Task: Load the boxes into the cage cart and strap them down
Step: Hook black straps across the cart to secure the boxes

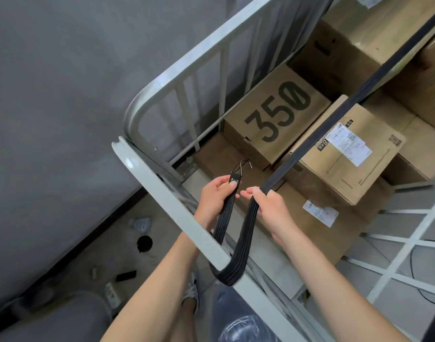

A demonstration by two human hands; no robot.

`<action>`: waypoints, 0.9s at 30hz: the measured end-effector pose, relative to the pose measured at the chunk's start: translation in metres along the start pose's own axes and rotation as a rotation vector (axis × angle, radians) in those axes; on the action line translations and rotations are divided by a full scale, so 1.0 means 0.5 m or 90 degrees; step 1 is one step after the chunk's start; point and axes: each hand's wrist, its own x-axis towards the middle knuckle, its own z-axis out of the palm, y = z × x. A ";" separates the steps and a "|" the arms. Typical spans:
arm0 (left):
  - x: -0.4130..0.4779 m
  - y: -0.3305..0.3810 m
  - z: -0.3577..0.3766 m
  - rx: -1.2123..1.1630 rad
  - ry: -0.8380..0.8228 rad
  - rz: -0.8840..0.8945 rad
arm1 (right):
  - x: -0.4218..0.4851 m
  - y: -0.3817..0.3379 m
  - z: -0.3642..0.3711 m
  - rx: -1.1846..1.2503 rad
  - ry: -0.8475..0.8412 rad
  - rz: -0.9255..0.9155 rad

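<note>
Cage cart (pixel 177 208), seen from above over its near top rail. I read the task as well advanced: the loading appears finished and the strapping is under way but not closed.

Boxes inside the cart, stacked in at least two layers. The box marked 350 (pixel 278 112) lies against the barred side. The labelled box (pixel 344 156) sits just beside it on the top layer. The lower box (pixel 307 225) with its white sticker lies beneath, nearest the rail. More cartons fill the far end; how deep the stack goes is hidden.

Strap (pixel 243 243), black and flat, runs from the far upper right across the box tops to the near rail. There it seems to loop round the rail, though the wide-angle view leaves the exact wrap uncertain.

Right hand (pixel 273 206) has its fingers curled round the long run of the strap, above the boxes.

Left hand (pixel 214 196) pinches the strap's free end, thumb on the tab.

Hook (pixel 243 165), bare wire, stands free of any bar. What remains, in my judgement: tension the strap and catch this hook.
</note>
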 end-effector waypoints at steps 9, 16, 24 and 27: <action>0.048 0.041 0.025 -0.008 0.017 0.019 | 0.018 -0.020 -0.009 0.000 0.005 -0.021; 0.079 0.075 0.051 -0.082 0.019 0.047 | 0.042 -0.055 -0.004 -0.024 0.031 -0.119; 0.121 0.134 0.072 -0.077 0.067 0.109 | 0.071 -0.117 -0.010 -0.091 0.065 -0.194; 0.135 0.145 0.058 -0.093 0.086 0.124 | 0.099 -0.147 0.000 -0.129 0.063 -0.215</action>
